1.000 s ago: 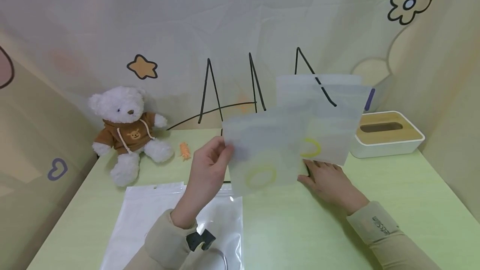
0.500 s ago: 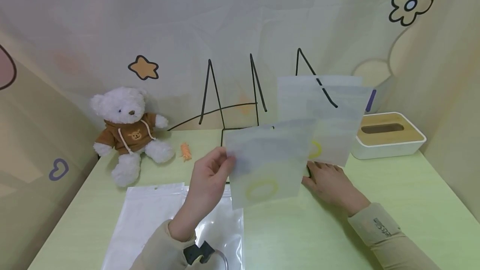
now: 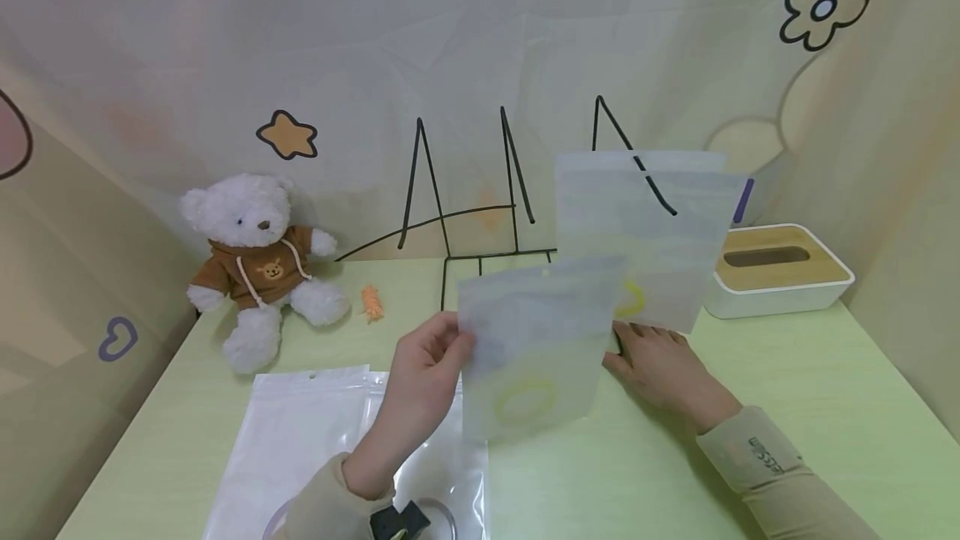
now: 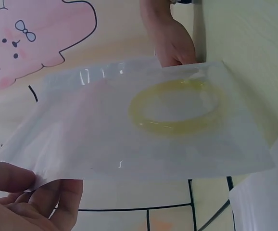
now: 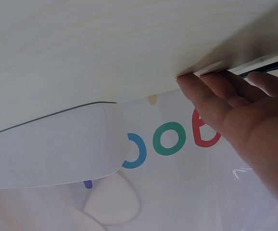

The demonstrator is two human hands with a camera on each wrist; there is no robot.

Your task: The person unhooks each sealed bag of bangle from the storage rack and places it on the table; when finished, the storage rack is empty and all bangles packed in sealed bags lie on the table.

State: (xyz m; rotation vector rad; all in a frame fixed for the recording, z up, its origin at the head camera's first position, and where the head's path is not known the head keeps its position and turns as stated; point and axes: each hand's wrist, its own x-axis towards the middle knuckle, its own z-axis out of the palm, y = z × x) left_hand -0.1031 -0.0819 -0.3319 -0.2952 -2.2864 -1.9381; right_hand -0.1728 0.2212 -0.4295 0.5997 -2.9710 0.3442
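My left hand (image 3: 427, 382) pinches the left edge of a translucent white plastic pouch (image 3: 543, 332), raised in front of me. Inside the pouch, the left wrist view shows a pale yellow ring (image 4: 163, 128). Behind it stands a black wire rack (image 3: 501, 255) with pointed dividers. More translucent pouches (image 3: 697, 257) stand upright at its right end, one with part of a yellow ring showing. My right hand (image 3: 660, 373) is low on the table there, with a black rod of the rack between thumb and fingers; the fingertips touch the tabletop in the right wrist view.
Flat on the table at front left lie a white-backed pouch (image 3: 300, 407) and a clear pouch (image 3: 465, 473). A teddy bear (image 3: 255, 273) sits at back left beside a small orange figure (image 3: 372, 304). At back right stands a white tissue box (image 3: 772, 286) with a wooden lid.
My left hand has lowered the pouch, slightly nearer to me, so more of the rack and rear pouches shows. My right hand has stayed practically in place.
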